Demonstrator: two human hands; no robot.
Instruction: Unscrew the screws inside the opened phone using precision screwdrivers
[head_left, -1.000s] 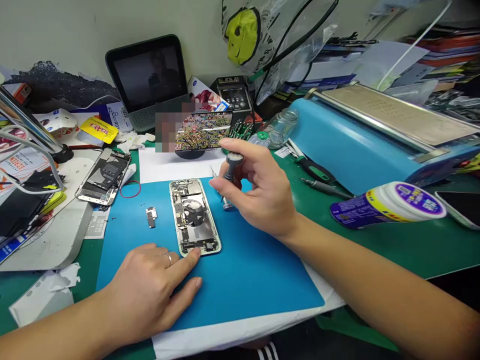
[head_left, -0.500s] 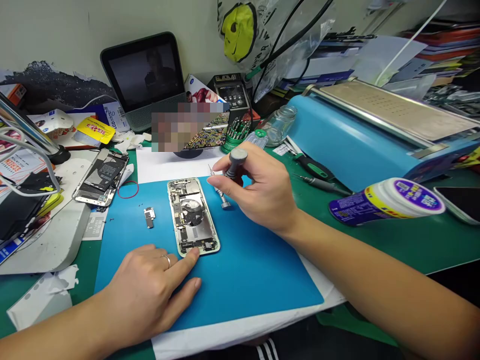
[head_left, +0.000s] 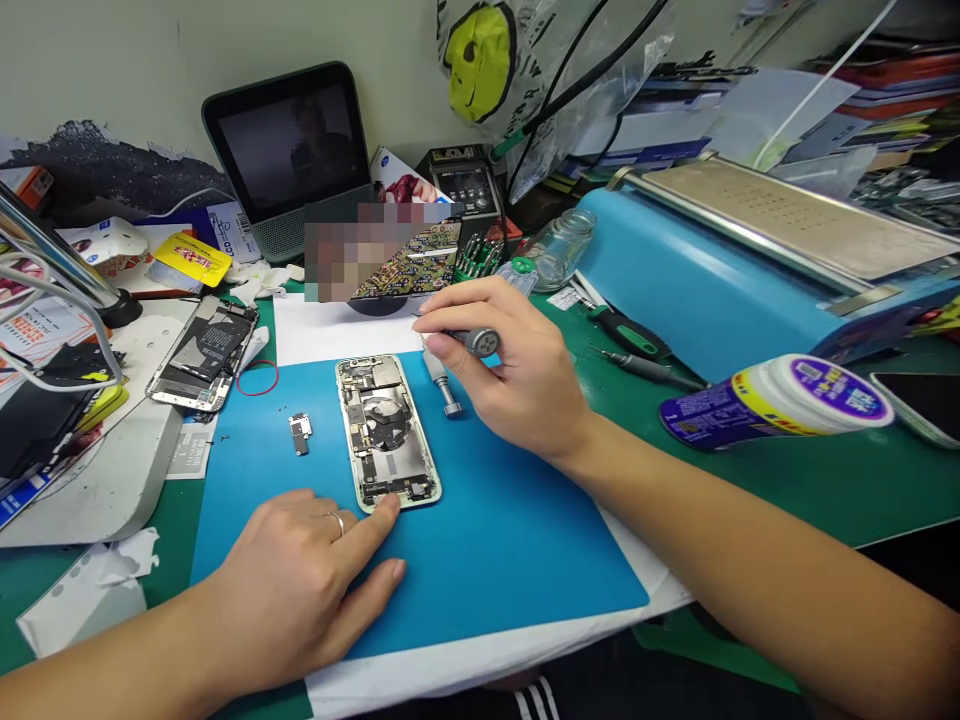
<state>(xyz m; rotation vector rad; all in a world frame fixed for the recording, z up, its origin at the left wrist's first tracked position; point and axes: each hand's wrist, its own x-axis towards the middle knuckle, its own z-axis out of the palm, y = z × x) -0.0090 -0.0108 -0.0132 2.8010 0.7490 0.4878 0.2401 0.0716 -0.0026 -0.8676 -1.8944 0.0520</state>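
Note:
An opened smartphone (head_left: 391, 465) lies on the blue mat (head_left: 480, 590), its inner parts bare. My left hand (head_left: 300, 570) rests on the mat, with the index fingertip touching the phone's bottom edge and the thumb apart; it holds nothing. My right hand (head_left: 517, 375) pinches a grey-handled screwdriver (head_left: 480, 342), held nearly level above the mat to the right of the phone. Below those fingers, a second screwdriver (head_left: 444, 390) lies on the mat. A small metal shield plate (head_left: 300, 432) and tiny screws (head_left: 223, 437) are left of the phone.
Another opened phone (head_left: 202, 350) lies at the left, with a red rubber band (head_left: 257, 378) beside it. A purple tub (head_left: 772, 400) leans at the right. Behind are a blue machine (head_left: 697, 280), a glass jar (head_left: 562, 245) and a screen (head_left: 289, 145).
The screwdriver in my right hand has tipped from upright to nearly level, its handle end swinging down and right. My left hand and the phone stay put.

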